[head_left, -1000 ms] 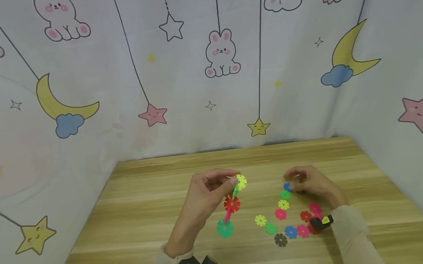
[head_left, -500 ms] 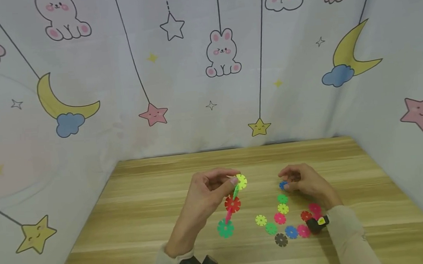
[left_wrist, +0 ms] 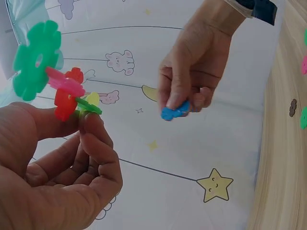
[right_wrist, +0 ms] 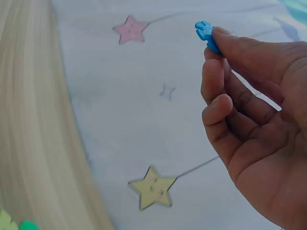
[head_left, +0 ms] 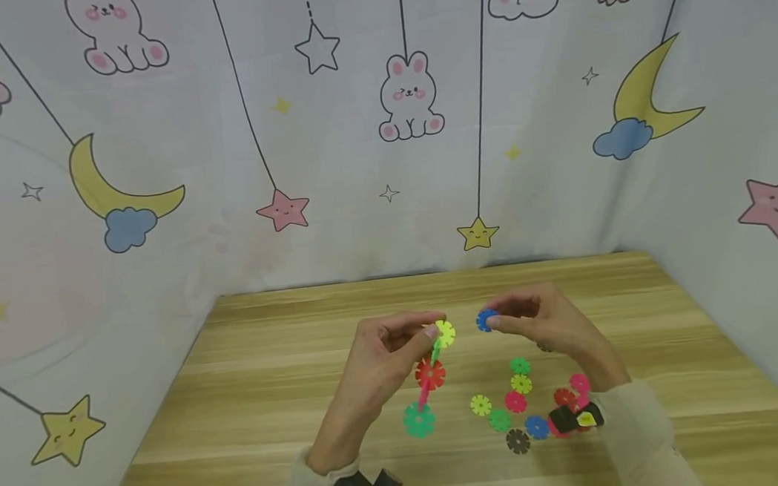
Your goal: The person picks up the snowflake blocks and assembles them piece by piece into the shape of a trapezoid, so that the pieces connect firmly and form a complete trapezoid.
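Note:
My left hand (head_left: 386, 369) pinches a yellow notched disc (head_left: 445, 333) at the top of a joined chain. Below it the chain runs through a light green disc (head_left: 435, 354), a red disc (head_left: 430, 374) and a pink disc (head_left: 424, 395) to a teal green disc (head_left: 418, 420) at the bottom. To its right, my right hand (head_left: 548, 326) pinches a loose blue disc (head_left: 486, 320) between thumb and finger, held above the table. A small gap separates the blue disc from the yellow one. In the right wrist view the blue disc (right_wrist: 206, 35) shows edge-on.
On the wooden table (head_left: 271, 399) several loose discs lie in a curve, among them a green disc (head_left: 520, 366), a dark grey disc (head_left: 518, 441) and a red disc (head_left: 564, 398). My right wrist hides part of the group. A printed cloth (head_left: 329, 142) stands behind the table.
My right hand has picked up the blue disc from the end of the row and carried it up and left toward the chain. My left hand has stayed nearly still.

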The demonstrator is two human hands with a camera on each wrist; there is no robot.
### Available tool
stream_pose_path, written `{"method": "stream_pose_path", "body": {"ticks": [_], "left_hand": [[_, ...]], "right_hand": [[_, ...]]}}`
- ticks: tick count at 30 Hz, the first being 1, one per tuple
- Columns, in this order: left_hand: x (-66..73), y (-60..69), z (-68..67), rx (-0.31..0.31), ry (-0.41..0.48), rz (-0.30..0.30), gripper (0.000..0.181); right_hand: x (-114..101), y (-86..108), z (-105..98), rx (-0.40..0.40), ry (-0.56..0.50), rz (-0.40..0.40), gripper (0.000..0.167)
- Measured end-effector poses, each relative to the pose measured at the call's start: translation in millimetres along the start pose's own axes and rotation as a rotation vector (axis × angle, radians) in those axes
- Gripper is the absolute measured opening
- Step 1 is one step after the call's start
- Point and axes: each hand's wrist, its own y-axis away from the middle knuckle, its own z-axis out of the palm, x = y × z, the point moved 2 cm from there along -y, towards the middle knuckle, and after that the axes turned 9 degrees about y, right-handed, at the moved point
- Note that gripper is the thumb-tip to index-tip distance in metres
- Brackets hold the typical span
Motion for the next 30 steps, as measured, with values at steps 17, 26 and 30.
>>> {"method": "stream_pose_path", "body": {"ticks": [17, 26, 30], "left_hand": [[-2.6, -0.6, 2.3, -0.083, -0.001, 0.002, 0.021], [0.8, 1.7, -3.4, -0.091, -0.053, -0.012, 0.017], [1.3, 1.6, -2.7, -0.091, -0.058, 0.008, 0.016]], "right_hand": [[-64, 7.8, 14, 0.003, -0.089, -0.59, 0.033], [-74, 12.7, 20, 0.067, 0.017, -0.636, 0.027], [-77, 15.2, 22, 0.098, 0.04, -0.67, 0.026]]}}
